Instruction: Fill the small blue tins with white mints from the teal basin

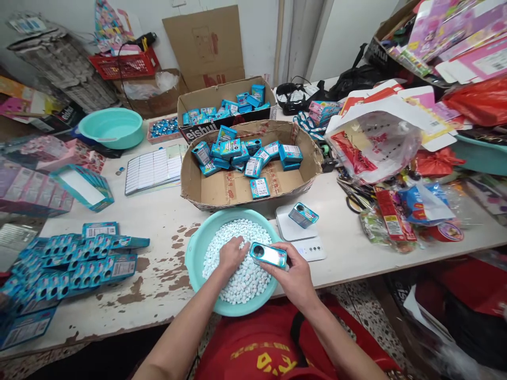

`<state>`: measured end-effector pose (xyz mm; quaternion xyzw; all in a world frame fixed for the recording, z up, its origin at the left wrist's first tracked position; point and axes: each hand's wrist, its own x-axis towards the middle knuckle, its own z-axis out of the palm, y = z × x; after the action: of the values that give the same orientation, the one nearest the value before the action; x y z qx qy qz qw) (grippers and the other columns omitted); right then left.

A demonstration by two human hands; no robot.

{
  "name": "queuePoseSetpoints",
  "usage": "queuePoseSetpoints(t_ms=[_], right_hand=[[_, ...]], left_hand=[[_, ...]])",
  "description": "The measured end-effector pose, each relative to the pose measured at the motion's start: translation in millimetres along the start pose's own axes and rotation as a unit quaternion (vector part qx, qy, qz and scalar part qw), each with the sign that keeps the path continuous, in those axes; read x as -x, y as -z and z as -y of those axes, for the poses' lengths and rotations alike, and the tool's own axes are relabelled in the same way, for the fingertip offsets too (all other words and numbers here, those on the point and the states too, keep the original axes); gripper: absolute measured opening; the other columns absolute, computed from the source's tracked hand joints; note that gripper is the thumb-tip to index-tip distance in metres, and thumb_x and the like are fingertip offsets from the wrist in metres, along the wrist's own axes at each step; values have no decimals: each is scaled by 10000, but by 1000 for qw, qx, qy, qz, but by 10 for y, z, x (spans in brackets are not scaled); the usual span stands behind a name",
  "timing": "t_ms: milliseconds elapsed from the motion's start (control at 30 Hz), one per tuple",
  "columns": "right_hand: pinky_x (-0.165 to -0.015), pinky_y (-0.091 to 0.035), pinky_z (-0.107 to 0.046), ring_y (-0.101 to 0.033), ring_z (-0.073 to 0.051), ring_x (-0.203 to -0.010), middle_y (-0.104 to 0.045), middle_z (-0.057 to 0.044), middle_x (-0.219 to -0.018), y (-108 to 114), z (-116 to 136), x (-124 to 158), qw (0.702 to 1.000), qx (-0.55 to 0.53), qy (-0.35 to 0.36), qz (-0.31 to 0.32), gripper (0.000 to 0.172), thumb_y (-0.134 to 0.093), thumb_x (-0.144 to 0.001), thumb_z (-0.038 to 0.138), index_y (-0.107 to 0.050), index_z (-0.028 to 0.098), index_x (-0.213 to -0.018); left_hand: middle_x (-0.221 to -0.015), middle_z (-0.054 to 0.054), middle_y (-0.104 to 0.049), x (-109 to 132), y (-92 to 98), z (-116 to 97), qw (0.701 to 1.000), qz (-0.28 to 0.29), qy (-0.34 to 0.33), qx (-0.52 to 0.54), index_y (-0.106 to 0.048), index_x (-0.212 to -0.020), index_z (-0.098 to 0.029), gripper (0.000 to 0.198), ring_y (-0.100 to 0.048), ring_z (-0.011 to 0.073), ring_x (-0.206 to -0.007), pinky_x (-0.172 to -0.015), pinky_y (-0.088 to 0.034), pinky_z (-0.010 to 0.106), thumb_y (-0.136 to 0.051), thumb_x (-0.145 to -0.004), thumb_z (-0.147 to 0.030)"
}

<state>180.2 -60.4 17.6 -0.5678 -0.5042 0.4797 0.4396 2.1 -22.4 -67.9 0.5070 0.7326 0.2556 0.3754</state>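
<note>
A light-green basin [193, 264] full of small white candies [245, 277] sits at the table's front edge. My left hand [233, 257] is down in the candies, its fingers curled among them and the fingertips partly hidden. Over the basin's right side, my right hand [295, 274] grips a small blue box [273, 256] between thumb and fingers. The box has a round dark hole at its left end and a white panel facing up. Right of the basin, another blue box [303, 215] stands on a white scale [283, 224].
Behind the basin lies a cardboard tray [209, 192] holding several blue boxes, with a second carton [184, 103] of them beyond. Rows of blue boxes [87, 264] stand at left, near a notebook [154, 171] and a green tub [113, 126]. Bags and scissors [354, 203] crowd the right.
</note>
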Motion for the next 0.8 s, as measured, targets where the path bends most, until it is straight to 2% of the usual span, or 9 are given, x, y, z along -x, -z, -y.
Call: queuePoseSetpoints(t_ms=[100,200,233,300,333,400,500,600,800], right_hand=[[-766,-508,-341,-621,-208,-841,-637,-28,-908,-24,14,0,1000,28,9,2,289,-734,-685,292,-617,222,-940],[-768,-499,-346,-611,-217,-868,-630,-34,-915,-95,22,-6,997,75,33,7,262,-713,-699,262,-610,225,-936],[-773,-494,-350,-606,-222,-878,-629,-36,-916,-134,25,-13,995,94,43,12,253,-704,-703,244,-606,226,-935],[-787,-482,-362,-596,-232,-896,-629,-42,-917,-234,30,-34,988,136,65,21,244,-684,-705,198,-599,223,-932],[-793,-476,-367,-592,-238,-903,-630,-46,-920,-291,32,-49,984,158,76,27,247,-672,-702,172,-596,220,-932],[-793,-470,-370,-588,-244,-909,-632,-52,-924,-402,40,-81,975,199,90,45,260,-646,-693,131,-594,216,-933],[-768,-475,-358,-593,-240,-889,-635,-48,-910,-512,74,-120,965,234,101,68,266,-621,-685,117,-597,221,-928],[-772,-469,-354,-593,-238,-894,-638,-45,-912,-533,128,-139,962,239,118,66,268,-626,-690,129,-596,225,-939],[-755,-470,-347,-603,-234,-874,-636,-31,-890,-516,181,-177,964,235,102,73,270,-661,-662,129,-594,232,-903]], left_hand=[[-600,-11,-504,4,117,23,997,-37,29,64,-511,-607,-204,305,-534,170,-621,-617,-401,274,-618,-688,-478],[-577,-30,-482,84,250,-153,978,-54,60,191,-481,-642,-193,360,-454,109,-481,-485,-357,232,-563,-729,-532],[-575,-37,-482,128,302,-252,960,-54,71,265,-479,-659,-189,353,-432,94,-454,-453,-337,220,-584,-723,-521],[-575,-46,-494,218,402,-468,903,-49,85,418,-481,-683,-186,321,-417,75,-427,-416,-307,201,-649,-696,-458],[-582,-43,-510,256,446,-567,875,-45,81,476,-484,-689,-184,297,-433,74,-431,-413,-310,196,-669,-688,-418],[-620,-29,-552,302,508,-713,839,-48,57,538,-498,-699,-181,241,-501,86,-482,-439,-354,193,-668,-690,-352],[-669,-9,-591,298,544,-795,815,-76,35,574,-521,-699,-175,197,-588,122,-594,-507,-428,210,-663,-679,-310],[-655,-12,-590,257,550,-804,814,-112,33,569,-519,-693,-177,206,-610,138,-629,-537,-462,228,-660,-693,-327],[-642,-27,-583,193,553,-872,816,-143,38,559,-509,-697,-169,288,-574,104,-531,-499,-456,221,-714,-665,-369]])
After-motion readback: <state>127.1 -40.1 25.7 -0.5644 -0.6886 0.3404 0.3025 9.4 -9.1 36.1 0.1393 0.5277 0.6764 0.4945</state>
